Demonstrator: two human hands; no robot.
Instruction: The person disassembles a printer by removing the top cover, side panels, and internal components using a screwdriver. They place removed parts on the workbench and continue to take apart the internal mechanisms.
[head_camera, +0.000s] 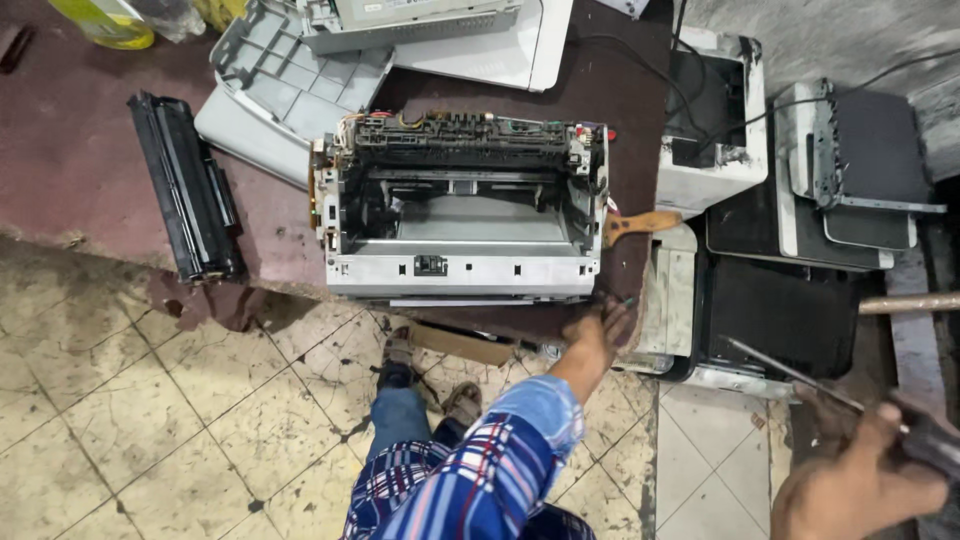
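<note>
A stripped printer (460, 205) with its covers off stands at the front edge of a dark red table (70, 170). My left hand (598, 328), in a blue plaid sleeve, reaches to the table edge by the printer's front right corner; it is blurred, and I cannot tell whether it holds anything. My right hand (860, 485) at the bottom right is closed around the dark handle of a long thin screwdriver (790, 375), whose metal shaft points up and left over the machines on the floor.
A black toner cartridge (185, 190) lies to the left of the printer, with grey printer covers (280, 90) behind. A wooden-handled brush (640, 222) rests at the printer's right. Other printers (710, 110) and a scanner unit (850, 170) crowd the right side. My legs stand on a tiled floor (130, 420).
</note>
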